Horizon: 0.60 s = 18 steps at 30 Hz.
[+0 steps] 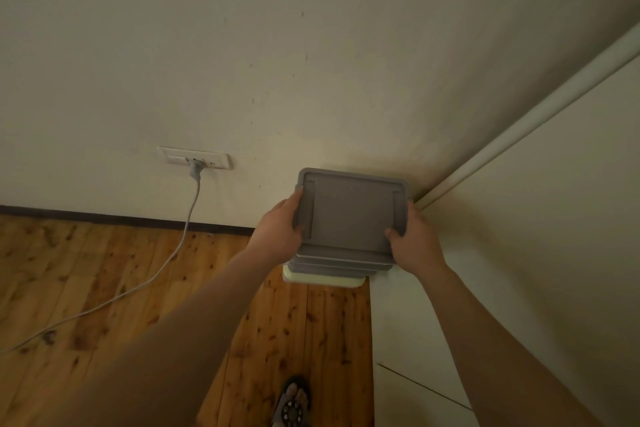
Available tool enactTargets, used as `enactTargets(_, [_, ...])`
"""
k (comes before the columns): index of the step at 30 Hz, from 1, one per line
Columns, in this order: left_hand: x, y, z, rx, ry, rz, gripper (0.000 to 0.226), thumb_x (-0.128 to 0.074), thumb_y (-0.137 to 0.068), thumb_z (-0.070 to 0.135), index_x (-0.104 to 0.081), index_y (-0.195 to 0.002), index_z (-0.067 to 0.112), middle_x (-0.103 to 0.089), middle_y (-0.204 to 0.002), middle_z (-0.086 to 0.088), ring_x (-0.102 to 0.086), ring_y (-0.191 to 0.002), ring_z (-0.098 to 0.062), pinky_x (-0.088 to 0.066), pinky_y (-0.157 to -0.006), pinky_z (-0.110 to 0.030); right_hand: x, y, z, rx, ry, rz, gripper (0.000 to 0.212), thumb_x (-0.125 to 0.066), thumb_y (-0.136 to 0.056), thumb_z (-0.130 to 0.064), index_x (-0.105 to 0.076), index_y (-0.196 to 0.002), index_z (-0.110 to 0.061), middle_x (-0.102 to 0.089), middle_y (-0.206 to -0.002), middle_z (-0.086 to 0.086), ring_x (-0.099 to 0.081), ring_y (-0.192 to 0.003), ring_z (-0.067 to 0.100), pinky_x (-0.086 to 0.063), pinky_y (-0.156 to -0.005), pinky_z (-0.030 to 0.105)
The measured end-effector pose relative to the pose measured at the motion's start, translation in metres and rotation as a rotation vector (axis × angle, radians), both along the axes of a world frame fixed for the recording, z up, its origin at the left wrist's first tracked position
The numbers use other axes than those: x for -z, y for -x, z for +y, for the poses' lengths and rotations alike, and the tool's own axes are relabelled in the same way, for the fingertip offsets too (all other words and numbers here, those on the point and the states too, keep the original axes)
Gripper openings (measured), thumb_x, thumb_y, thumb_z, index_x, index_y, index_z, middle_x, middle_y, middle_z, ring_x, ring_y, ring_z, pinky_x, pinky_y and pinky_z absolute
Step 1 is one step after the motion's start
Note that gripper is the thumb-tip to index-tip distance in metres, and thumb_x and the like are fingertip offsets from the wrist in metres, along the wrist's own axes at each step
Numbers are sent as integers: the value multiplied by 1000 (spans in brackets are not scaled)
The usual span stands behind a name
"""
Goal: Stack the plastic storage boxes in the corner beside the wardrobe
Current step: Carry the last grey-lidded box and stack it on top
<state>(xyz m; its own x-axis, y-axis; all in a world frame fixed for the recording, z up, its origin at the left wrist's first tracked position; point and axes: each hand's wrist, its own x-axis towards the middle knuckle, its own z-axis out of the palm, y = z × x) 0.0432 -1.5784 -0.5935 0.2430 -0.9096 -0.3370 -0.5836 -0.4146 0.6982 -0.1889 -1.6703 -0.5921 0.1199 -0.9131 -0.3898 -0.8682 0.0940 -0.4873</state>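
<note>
Now top box (351, 210) sits gripped between left hand (280, 229) and right hand (417, 241).

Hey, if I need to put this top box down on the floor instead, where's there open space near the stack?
Bare wooden floor lies left of the stack, between the skirting and the grey cable, and more in front toward the sandalled foot. It is tight on the right, where the wardrobe flanks the top box and the right hand.
</note>
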Motion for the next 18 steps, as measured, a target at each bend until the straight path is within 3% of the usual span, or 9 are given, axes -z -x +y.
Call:
enactTargets(11, [-4,5,2,-53,-45,2,64,-55,-98,15,-25,-153,25,-46,-144,-3,-49,-128,-25,-46,-104,-43,-9,1,4,-57,-26,58,77,-53,-99,-33,-5,-157,-20,-32,-154,13,-42,-134,35,-41,-106,44])
enactTargets(18, [-27,11,6,-97,-35,-12,54,-53,-99,19,-34,-149,21,-47,-145,-3,-51,-127,-24,-46,-102,-40,-42,3,10,-59,23,34,62,-53,-94,-42,-34,-148,-19,-49,-139,10,-51,-122,31,-49,-99,44])
